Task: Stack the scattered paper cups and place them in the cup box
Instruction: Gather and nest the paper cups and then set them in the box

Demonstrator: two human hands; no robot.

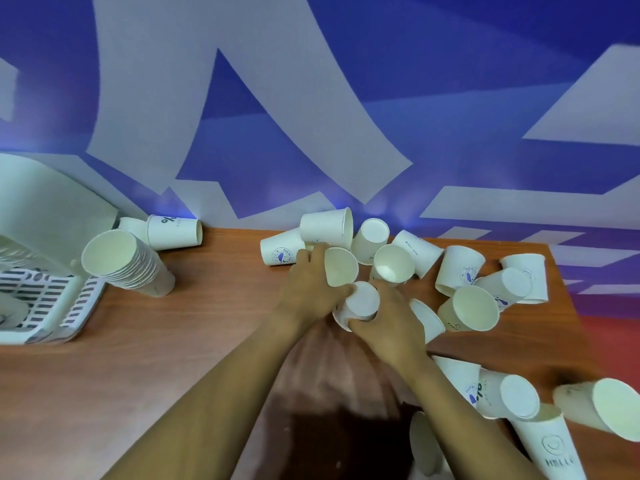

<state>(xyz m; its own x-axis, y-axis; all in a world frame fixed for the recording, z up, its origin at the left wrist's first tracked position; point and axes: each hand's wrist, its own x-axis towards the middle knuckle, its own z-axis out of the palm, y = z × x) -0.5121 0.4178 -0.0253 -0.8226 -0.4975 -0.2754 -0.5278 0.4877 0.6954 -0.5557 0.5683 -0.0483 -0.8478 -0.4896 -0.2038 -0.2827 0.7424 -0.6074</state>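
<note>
Both hands are on the same smooth white paper cup (360, 303), bottom up, mid-surface: left hand (308, 289) has its grip curled round it, right hand (388, 327) clenched on its rim end. Loose tapered cups (464, 271) lie tipped every which way toward the far right corner. A nested stack (128, 265) leans by the slotted white plastic basket (48, 306) at the left edge. Wood-grain brown surface (194, 341), blue-and-white wall (311, 98) behind.

The cups (464, 275) around the hands are matt white paper. The table (214, 327) beneath is smooth, wood-grain brown. The basket (45, 306) far left looks plastic.
</note>
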